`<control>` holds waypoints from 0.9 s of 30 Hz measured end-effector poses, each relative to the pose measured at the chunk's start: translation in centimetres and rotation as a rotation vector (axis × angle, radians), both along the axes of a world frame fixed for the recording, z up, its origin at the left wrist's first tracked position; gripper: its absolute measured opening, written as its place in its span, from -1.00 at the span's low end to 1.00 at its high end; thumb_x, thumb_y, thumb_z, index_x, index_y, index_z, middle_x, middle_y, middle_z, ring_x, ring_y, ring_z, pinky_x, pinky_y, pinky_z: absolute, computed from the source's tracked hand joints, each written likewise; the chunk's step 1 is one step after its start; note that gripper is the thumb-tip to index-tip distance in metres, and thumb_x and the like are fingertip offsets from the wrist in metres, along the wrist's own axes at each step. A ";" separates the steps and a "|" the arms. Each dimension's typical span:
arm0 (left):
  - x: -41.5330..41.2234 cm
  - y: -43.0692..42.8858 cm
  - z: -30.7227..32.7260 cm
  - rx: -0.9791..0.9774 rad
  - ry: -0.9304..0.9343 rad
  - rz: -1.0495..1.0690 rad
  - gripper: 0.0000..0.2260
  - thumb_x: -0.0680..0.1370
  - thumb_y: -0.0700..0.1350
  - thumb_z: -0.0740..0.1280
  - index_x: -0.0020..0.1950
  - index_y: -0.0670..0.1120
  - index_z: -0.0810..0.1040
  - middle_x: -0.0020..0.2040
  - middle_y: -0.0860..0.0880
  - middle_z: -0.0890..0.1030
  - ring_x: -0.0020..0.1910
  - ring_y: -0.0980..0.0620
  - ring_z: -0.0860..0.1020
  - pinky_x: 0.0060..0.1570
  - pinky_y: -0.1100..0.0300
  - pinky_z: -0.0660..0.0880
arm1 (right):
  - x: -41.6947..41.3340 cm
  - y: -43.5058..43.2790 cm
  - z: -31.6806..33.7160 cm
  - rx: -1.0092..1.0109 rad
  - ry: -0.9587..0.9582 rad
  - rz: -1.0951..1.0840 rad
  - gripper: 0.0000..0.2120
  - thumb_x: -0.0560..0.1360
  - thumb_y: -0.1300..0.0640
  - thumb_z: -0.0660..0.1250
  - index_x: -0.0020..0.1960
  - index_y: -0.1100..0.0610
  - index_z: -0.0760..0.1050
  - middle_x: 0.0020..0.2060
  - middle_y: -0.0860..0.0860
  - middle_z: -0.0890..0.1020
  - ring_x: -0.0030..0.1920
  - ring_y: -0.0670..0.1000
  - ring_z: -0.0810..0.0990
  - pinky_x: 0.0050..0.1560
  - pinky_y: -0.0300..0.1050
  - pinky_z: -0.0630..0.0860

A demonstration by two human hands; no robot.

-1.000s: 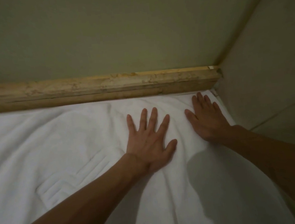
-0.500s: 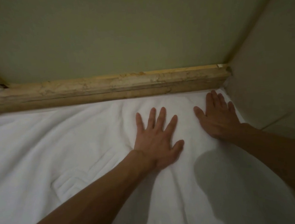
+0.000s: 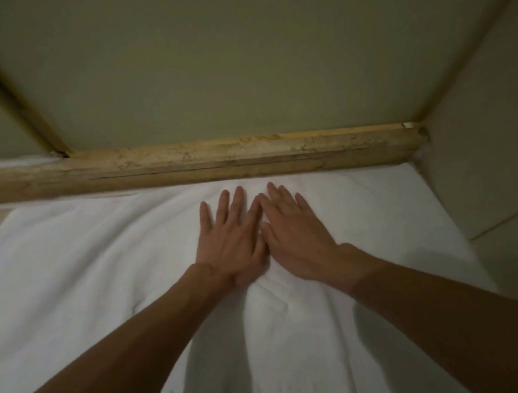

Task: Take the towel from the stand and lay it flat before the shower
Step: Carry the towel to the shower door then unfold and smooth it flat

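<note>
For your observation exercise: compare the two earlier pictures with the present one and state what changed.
The right hand slid left from the towel's right edge until it met the left hand, bunching a small ridge beneath them. Nothing was gripped or released. The white towel remains spread against the stone threshold, both palms flat.

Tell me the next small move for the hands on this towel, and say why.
Probably sweep both palms apart, outward. The left hand and right hand lie flat, side by side, mid-towel near the marble shower curb, and a raised ridge of folds runs back just below the wrists, so the towel is not yet flat.
</note>
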State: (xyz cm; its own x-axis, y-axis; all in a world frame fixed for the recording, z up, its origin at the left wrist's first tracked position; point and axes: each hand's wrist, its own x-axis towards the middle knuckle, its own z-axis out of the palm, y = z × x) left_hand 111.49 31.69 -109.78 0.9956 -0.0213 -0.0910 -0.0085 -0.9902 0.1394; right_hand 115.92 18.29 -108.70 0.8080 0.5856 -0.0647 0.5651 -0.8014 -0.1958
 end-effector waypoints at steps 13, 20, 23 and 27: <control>0.0 5.8 -1.3 0.095 -0.046 0.073 -0.36 0.50 0.32 -0.33 0.53 0.09 -0.25 0.55 -0.04 -0.25 0.51 -0.04 -0.27 0.45 -0.17 -0.25 | -0.3 0.6 -1.7 -0.027 -0.047 -0.045 -0.38 0.55 -0.21 -0.28 0.54 0.02 -0.14 0.55 0.04 -0.12 0.53 0.04 -0.20 0.47 0.03 -0.27; -2.1 11.9 -0.7 0.056 -0.032 0.203 -0.32 0.49 0.32 -0.29 0.56 0.05 -0.17 0.57 -0.07 -0.19 0.52 -0.04 -0.23 0.47 -0.06 -0.25 | -0.4 0.6 -1.4 -0.036 -0.044 -0.035 -0.41 0.58 -0.17 -0.20 0.54 0.03 -0.13 0.55 0.05 -0.11 0.53 0.06 -0.19 0.50 0.06 -0.23; -3.3 12.4 -0.1 0.062 -0.029 0.227 -0.31 0.49 0.31 -0.29 0.56 0.02 -0.18 0.56 -0.11 -0.21 0.52 -0.06 -0.26 0.44 -0.06 -0.31 | -0.5 0.9 -1.3 -0.056 -0.049 -0.035 -0.41 0.58 -0.17 -0.20 0.54 0.05 -0.14 0.55 0.07 -0.12 0.53 0.08 -0.19 0.50 0.08 -0.21; -4.2 11.3 0.4 0.063 -0.058 0.187 -0.33 0.51 0.31 -0.28 0.56 0.02 -0.20 0.55 -0.13 -0.25 0.50 -0.10 -0.31 0.41 -0.14 -0.35 | -1.1 2.3 -0.5 -0.082 -0.055 -0.039 -0.40 0.59 -0.15 -0.19 0.54 0.10 -0.14 0.55 0.11 -0.13 0.53 0.11 -0.19 0.47 0.05 -0.25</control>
